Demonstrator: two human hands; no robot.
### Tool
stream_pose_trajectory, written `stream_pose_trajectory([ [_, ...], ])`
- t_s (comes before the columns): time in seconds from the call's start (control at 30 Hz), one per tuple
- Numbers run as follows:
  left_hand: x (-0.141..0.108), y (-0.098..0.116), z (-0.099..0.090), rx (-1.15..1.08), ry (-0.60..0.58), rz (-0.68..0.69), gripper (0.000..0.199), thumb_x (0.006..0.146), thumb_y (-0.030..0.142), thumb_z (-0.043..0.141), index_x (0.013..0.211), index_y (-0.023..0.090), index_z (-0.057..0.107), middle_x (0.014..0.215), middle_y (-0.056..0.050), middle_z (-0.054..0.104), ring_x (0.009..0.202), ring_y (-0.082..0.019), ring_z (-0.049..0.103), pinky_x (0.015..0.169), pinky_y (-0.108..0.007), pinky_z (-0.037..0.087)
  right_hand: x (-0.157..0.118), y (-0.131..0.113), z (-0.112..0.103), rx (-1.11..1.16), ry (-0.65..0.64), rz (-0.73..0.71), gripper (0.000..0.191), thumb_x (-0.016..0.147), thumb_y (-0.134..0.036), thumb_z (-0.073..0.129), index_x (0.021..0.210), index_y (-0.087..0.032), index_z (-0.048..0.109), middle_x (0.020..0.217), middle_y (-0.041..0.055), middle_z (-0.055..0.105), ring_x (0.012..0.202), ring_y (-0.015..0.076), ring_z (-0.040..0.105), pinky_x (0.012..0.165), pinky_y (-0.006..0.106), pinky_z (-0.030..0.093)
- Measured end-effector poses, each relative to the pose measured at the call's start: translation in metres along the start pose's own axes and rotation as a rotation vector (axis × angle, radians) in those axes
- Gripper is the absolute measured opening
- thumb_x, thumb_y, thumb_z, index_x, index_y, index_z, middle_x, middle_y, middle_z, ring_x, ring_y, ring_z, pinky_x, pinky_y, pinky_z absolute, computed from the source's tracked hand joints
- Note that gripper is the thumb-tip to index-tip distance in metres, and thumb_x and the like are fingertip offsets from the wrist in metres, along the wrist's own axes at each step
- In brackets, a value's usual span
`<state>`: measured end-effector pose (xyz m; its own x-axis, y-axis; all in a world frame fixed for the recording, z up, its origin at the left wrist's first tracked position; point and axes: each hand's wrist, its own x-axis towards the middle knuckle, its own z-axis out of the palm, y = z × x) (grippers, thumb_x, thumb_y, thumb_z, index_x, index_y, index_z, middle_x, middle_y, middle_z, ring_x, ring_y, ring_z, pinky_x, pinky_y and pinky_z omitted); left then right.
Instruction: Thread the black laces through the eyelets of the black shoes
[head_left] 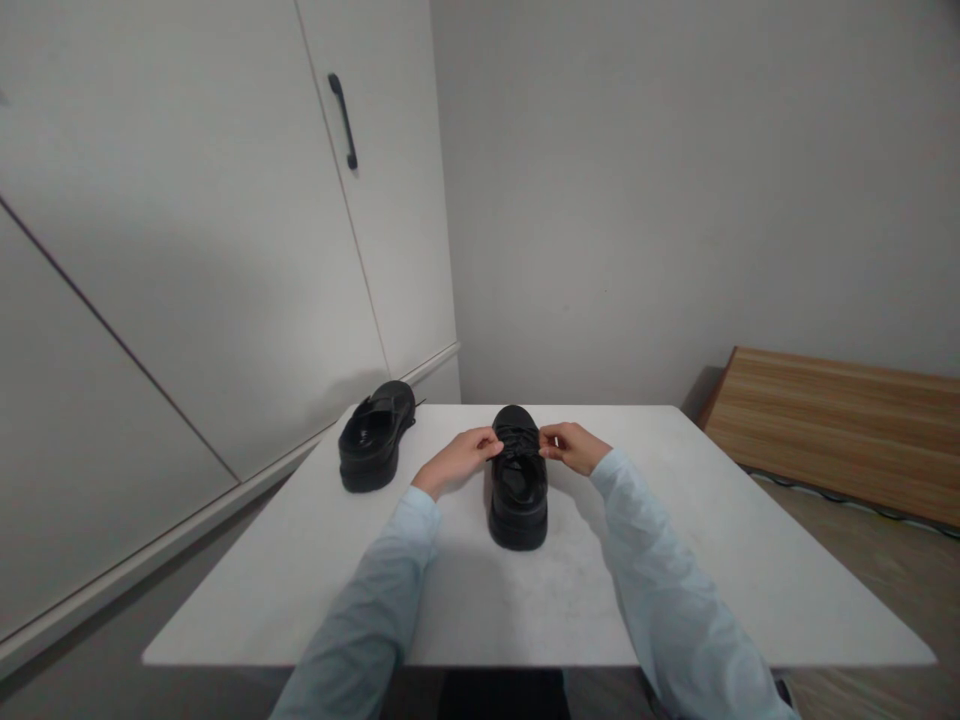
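The left hand [471, 448] and right hand [568, 444] pinch narrowly on the laces [518, 440] of the black shoe [518, 527] between them, tabletop [697, 560] stretching wide rightward, its far edge just beyond (the other shoe [370, 462] sits leftward, near the left edge).

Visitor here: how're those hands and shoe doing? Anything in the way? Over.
Left hand and right hand: fingers pinched at the laces, one each side. Black shoe: upright, toe pointing away. Second shoe: off to the left, not in the way.
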<state>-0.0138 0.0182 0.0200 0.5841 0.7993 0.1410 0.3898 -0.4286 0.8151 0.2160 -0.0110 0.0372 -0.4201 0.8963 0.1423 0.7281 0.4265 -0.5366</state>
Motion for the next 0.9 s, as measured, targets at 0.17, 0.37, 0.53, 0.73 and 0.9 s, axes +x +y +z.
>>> stream_pose_trajectory([
  [0.17,-0.002,0.001,0.003,-0.015,0.021,0.005,0.028,0.080,0.043,0.046,0.068,0.017,0.047,0.067,0.002,0.046,0.066,-0.013,0.042,0.064,-0.025,0.033,0.000,0.001,0.001,0.100,0.027,0.021,0.012,0.072,-0.018,0.056,0.062,-0.016,0.050,0.058,-0.0046,0.046,0.054,0.0077,0.039,0.054,0.021,0.033],
  [0.37,-0.004,0.001,0.004,-0.081,0.081,0.057,0.029,0.082,0.044,0.047,0.072,0.017,0.049,0.067,0.002,0.047,0.065,-0.012,0.044,0.062,-0.023,0.035,-0.002,0.005,-0.003,0.388,-0.037,0.122,0.021,0.071,-0.036,0.059,0.073,-0.016,0.053,0.058,-0.0053,0.044,0.046,0.0071,0.043,0.037,0.018,0.037],
  [0.53,-0.002,0.001,-0.001,-0.195,0.336,-0.029,0.027,0.083,0.045,0.044,0.078,0.018,0.048,0.067,0.001,0.051,0.063,-0.012,0.051,0.063,-0.024,0.041,-0.004,0.000,-0.014,0.523,0.205,0.125,0.026,0.070,-0.040,0.058,0.078,-0.016,0.055,0.060,-0.0033,0.048,0.048,0.0080,0.047,0.037,0.020,0.042],
  [0.73,-0.009,-0.002,-0.002,0.139,0.487,-0.036,0.017,0.085,0.035,0.044,0.082,0.019,0.050,0.075,-0.003,0.060,0.069,-0.015,0.056,0.069,-0.027,0.042,-0.002,-0.021,-0.020,0.611,0.429,0.051,0.023,0.070,-0.033,0.055,0.085,-0.016,0.053,0.061,-0.0033,0.050,0.047,0.0084,0.047,0.039,0.021,0.042],
  [0.9,-0.014,-0.008,0.001,0.441,0.435,-0.029,0.013,0.087,0.027,0.042,0.089,0.020,0.053,0.078,-0.004,0.061,0.070,-0.015,0.056,0.067,-0.026,0.039,-0.011,-0.056,-0.015,0.398,0.400,-0.020,0.013,0.077,-0.026,0.049,0.084,-0.017,0.056,0.066,-0.0001,0.055,0.055,0.0108,0.051,0.047,0.023,0.043],
])
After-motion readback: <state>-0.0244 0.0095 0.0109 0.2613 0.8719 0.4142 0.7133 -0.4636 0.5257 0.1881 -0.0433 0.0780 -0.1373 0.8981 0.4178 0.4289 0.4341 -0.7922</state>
